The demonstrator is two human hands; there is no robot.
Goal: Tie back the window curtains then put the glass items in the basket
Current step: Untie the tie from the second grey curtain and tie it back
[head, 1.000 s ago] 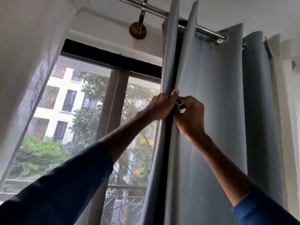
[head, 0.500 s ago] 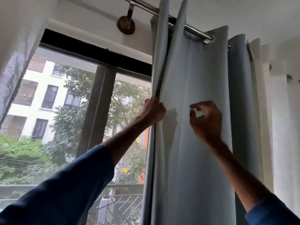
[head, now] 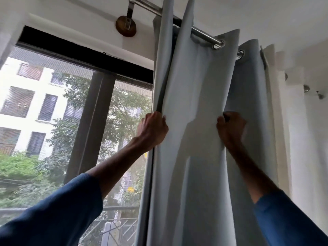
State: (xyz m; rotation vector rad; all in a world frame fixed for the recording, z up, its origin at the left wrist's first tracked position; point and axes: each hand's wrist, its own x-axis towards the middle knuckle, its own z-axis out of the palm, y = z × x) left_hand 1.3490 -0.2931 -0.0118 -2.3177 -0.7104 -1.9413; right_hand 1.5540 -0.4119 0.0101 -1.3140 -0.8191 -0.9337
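A pale grey curtain (head: 195, 96) hangs in folds from a metal rod (head: 204, 35) at the right side of the window. My left hand (head: 153, 129) grips the curtain's left edge fold at about mid height. My right hand (head: 230, 127) is curled round a fold further right in the same curtain, its fingertips hidden in the cloth. Both arms reach up in blue sleeves. No glass items or basket are in view.
The window (head: 74, 112) with a dark frame fills the left, showing trees and a white building outside. A round rod bracket (head: 126, 26) sits on the wall above. A white sheer curtain (head: 301, 130) hangs at the far right.
My hands, together at the curtain's edge a second ago, have parted. The right hand moved right across the cloth and closed on a fold. The left hand stays on the edge.
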